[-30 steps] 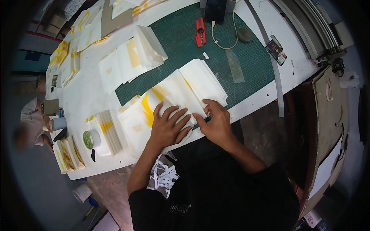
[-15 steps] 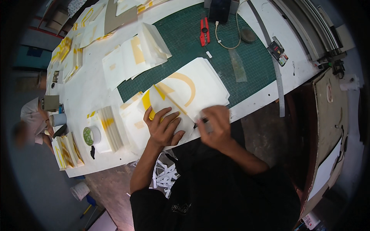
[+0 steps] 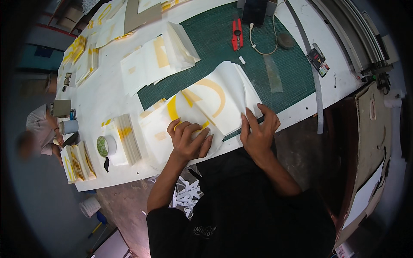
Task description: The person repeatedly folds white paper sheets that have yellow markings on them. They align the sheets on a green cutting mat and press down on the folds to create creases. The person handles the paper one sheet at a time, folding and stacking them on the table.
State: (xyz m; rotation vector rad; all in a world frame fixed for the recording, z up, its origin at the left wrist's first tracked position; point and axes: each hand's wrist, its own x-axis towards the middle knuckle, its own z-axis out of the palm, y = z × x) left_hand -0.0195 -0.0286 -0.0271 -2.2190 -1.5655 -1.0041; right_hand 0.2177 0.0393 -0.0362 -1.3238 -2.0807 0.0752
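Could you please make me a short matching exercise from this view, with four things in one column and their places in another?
Things:
1. left hand
2. right hand
3. red cutter
4. round container

Places:
A. at the right edge of the open sheets
B. lying on the green mat
C. left of both hands, by a thick paper stack
D. on the left part of the open sheets

Pairs: 1-D; 2-A; 3-B; 4-C

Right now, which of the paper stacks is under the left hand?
The spread-open stack at the near edge of the table, partly on the green cutting mat: the left hand rests on it, not on the other stacks.
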